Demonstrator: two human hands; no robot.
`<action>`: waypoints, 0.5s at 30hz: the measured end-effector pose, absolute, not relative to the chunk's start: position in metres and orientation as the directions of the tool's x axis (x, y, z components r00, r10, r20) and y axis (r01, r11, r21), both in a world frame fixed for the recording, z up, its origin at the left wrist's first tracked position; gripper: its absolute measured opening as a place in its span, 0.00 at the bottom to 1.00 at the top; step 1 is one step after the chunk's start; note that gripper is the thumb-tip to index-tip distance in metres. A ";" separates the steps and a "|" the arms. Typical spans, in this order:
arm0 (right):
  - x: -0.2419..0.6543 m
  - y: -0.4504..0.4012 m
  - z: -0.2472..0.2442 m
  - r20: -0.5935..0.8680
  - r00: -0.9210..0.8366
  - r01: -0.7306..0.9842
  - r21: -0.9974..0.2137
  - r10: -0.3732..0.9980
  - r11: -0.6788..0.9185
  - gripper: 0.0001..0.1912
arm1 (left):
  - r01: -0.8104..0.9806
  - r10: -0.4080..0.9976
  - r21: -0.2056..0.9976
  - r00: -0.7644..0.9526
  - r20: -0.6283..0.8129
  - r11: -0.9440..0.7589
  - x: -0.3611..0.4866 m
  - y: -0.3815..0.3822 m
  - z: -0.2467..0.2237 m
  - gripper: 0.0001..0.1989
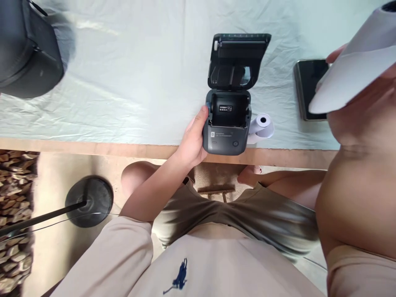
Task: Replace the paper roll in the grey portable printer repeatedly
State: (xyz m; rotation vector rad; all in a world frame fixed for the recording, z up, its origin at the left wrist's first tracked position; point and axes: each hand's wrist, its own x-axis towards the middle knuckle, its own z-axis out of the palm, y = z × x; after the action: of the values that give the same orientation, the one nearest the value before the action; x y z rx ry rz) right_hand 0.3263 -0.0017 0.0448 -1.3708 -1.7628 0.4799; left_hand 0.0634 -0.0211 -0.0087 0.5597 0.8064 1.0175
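Observation:
My left hand (194,139) is closed around the left side of a dark portable label printer (224,139), which is held above the table's near edge. Its lid (236,62) stands swung up, and the paper bay shows bare apart from a small white label. Close to the camera at the right, my right hand (352,123) grips a white paper roll (371,53) with a loose end hanging down. The paper hides most of those fingers. A second small white paper roll (258,126) lies on the table just right of the printer, partly behind it.
A dark phone-like device (309,88) lies on the cloth-covered table (139,74), partly behind the right hand's paper. A black case or bag (27,53) stands at the far left. Below are a round black stand base (89,208) with a pole and stacked firewood (15,194).

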 end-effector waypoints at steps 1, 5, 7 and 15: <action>0.334 0.006 0.032 0.384 0.075 0.456 -0.834 0.920 0.311 0.19 | -0.525 0.899 0.731 0.296 -0.324 0.436 0.063 -0.020 -0.009 0.20; 0.342 0.018 -0.007 0.263 0.183 0.413 -0.895 0.947 0.168 0.14 | -0.519 0.898 0.736 0.303 -0.318 0.435 0.062 -0.019 -0.010 0.22; 0.340 0.015 -0.015 0.304 0.128 0.496 -0.844 0.944 0.205 0.14 | -0.511 0.898 0.742 0.306 -0.315 0.434 0.062 -0.019 -0.011 0.23; 0.343 -0.001 -0.015 0.371 -0.065 0.869 -0.435 0.926 0.235 0.29 | -0.548 0.906 0.723 0.292 -0.307 0.422 0.062 -0.019 -0.012 0.21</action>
State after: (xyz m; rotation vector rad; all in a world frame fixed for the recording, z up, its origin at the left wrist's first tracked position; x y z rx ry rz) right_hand 0.3425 -0.0011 -0.0153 -1.6401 -1.9364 0.1280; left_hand 0.0620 -0.0194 -0.0125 0.5448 0.7762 1.0343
